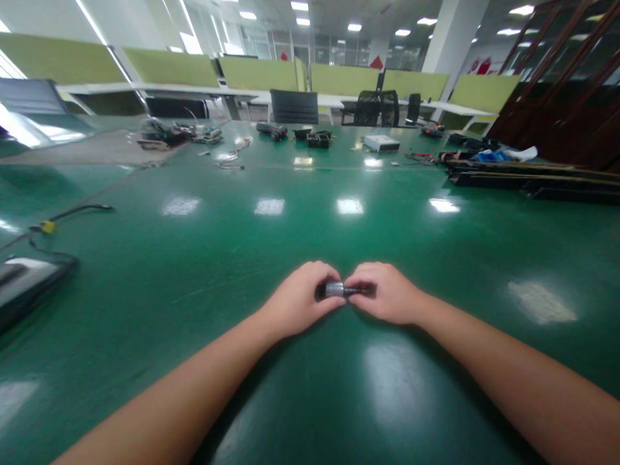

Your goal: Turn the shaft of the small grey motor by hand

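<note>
A small cylinder [334, 289], silvery with dark ends, lies crosswise between my hands, just over the green tabletop [310, 400]. My left hand [303, 300] is closed round its thicker silver part, thumb on the near side and fingers on the far side. On the other end, my right hand [390, 294] pinches the thinner dark part. The fingertips of both hands almost meet at the middle. Its exact kind is too small and blurred to tell, and both ends are partly hidden by my fingers.
At the left edge sits a grey-and-black device [29, 284] with a black cable [72, 210]. Along the far side lie tangled wires and parts [179, 132], black parts [317, 137] and a white box [381, 143]. Long black bars [523, 177] are stacked at the right.
</note>
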`<action>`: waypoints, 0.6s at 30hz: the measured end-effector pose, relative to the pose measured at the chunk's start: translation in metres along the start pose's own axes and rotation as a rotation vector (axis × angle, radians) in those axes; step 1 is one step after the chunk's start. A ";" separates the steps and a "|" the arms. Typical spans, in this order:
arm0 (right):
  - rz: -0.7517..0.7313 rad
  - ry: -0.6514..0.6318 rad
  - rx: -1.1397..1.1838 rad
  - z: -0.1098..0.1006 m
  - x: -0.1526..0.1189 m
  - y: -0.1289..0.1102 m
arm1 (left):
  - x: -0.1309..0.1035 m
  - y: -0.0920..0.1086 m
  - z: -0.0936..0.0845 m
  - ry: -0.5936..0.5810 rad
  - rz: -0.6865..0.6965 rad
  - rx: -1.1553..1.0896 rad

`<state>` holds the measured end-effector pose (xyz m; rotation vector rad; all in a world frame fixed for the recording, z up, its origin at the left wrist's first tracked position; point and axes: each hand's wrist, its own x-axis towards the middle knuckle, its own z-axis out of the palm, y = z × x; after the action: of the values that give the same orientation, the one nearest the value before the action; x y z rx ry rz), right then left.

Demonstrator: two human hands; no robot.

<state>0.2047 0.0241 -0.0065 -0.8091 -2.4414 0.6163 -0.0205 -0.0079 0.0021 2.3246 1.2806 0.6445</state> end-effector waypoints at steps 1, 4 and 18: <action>0.001 0.002 -0.004 0.000 0.000 0.001 | 0.000 0.000 0.000 -0.001 0.001 0.002; -0.001 -0.009 -0.016 0.000 0.000 0.002 | 0.000 -0.001 0.001 0.006 0.006 0.003; -0.030 0.000 -0.039 0.000 0.001 0.000 | 0.000 0.000 0.000 0.004 0.041 0.012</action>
<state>0.2044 0.0246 -0.0067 -0.7859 -2.4678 0.5589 -0.0202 -0.0077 0.0027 2.3658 1.2455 0.6567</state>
